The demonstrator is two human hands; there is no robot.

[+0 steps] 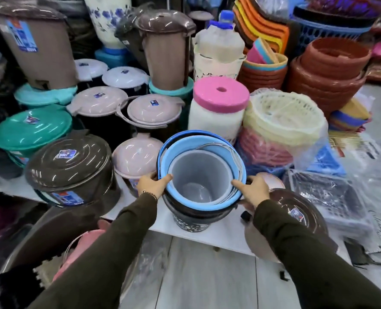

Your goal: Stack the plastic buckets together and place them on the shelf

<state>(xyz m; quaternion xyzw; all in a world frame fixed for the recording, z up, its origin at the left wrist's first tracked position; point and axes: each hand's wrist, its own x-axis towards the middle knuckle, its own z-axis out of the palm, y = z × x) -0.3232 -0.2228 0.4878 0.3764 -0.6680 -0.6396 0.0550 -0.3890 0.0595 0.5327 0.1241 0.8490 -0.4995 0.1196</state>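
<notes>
A nest of plastic buckets (pixel 198 175) stands on the white shelf (pixel 220 236) near its front edge. A grey bucket sits innermost, light blue rims ring it, and dark buckets lie below, the lowest one speckled. My left hand (pixel 152 186) grips the left rim, thumb over the blue edge. On the opposite rim my right hand (pixel 253 190) holds the stack in the same way. Both arms wear dark olive sleeves.
Lidded bins crowd the shelf: a brown one (pixel 72 172) at left, a pink-lidded one (pixel 137 156) just behind my left hand, teal and pink ones farther back. A brown lid (pixel 296 216) lies at right. Bagged baskets (pixel 283 130) and a pink-capped jar (pixel 218 108) stand behind.
</notes>
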